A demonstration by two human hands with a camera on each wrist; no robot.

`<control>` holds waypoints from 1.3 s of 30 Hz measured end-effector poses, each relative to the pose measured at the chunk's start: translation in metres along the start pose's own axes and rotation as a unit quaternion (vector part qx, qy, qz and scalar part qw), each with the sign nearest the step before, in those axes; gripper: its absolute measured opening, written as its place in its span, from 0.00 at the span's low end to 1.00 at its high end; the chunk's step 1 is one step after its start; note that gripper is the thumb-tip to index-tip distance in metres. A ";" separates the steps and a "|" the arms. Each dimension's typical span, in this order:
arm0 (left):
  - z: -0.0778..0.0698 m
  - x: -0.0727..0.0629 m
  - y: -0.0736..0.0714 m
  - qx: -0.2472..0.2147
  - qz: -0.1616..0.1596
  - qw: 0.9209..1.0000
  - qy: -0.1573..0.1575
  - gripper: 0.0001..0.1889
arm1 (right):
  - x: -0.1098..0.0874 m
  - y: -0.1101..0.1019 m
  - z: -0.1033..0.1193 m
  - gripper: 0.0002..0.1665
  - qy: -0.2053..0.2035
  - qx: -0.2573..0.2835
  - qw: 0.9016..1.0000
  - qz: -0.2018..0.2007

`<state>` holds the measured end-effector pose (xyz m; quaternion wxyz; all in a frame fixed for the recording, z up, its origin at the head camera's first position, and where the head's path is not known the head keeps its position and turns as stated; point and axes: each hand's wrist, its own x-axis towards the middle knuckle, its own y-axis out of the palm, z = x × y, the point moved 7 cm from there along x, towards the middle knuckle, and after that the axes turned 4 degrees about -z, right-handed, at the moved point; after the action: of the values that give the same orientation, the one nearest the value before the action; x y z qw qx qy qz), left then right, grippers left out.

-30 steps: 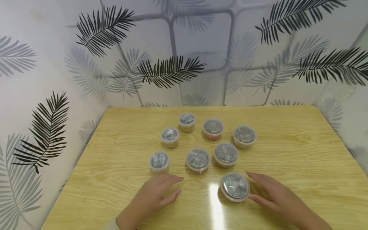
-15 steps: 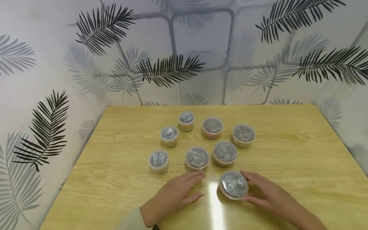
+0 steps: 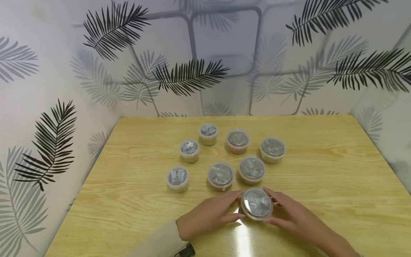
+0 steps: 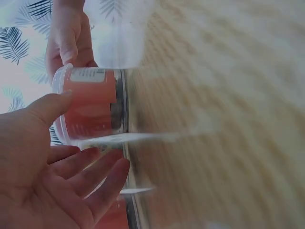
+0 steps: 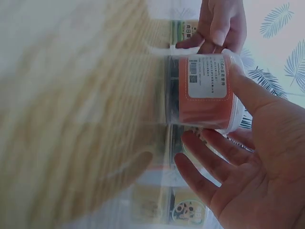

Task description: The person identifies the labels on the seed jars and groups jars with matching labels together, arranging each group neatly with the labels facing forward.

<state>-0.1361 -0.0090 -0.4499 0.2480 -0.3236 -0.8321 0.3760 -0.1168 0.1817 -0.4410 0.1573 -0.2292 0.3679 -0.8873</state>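
A round plastic tub (image 3: 257, 203) stands near the front of the table, its clear lid over a silvery-grey top. In the wrist views the tub (image 5: 202, 88) shows an orange-red wall with a white printed label. My right hand (image 3: 290, 214) holds it from the right, thumb at the lid rim and index finger toward the back. From the other side my left hand (image 3: 212, 214) holds the same tub, with thumb and index finger against its edge. The lower fingers of the left hand (image 4: 71, 171) are spread loosely beside the wall.
Behind the held tub stand similar wide tubs (image 3: 221, 175), (image 3: 252, 169), and two more wide tubs (image 3: 238, 140), (image 3: 273, 149) farther back. A slanting row of three smaller tubs (image 3: 177, 178) lies to the left. A patterned wall (image 3: 205, 64) bounds the wooden table (image 3: 337, 160).
My left hand has moved right, from beside the small tubs to the front tub. The right hand has closed in on that tub, which has shifted slightly left and back.
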 end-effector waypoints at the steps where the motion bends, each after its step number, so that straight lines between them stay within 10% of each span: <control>1: -0.001 0.002 0.001 -0.006 -0.001 1.000 0.001 0.35 | 0.000 0.000 0.000 0.44 0.001 0.004 1.000 -0.002; 25: -0.017 0.016 -0.046 -0.157 -0.037 0.986 -0.035 0.37 | 0.033 -0.031 0.032 0.46 -0.008 0.124 0.991 -0.051; 39: -0.026 0.026 -0.070 -0.287 -0.095 0.953 -0.034 0.31 | 0.061 -0.042 0.048 0.42 0.023 0.212 0.976 -0.053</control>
<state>-0.1611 -0.0139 -0.3749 0.1512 -0.2874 -0.9398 0.1067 -0.1484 0.1548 -0.3631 0.1470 -0.1892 0.1625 -0.9572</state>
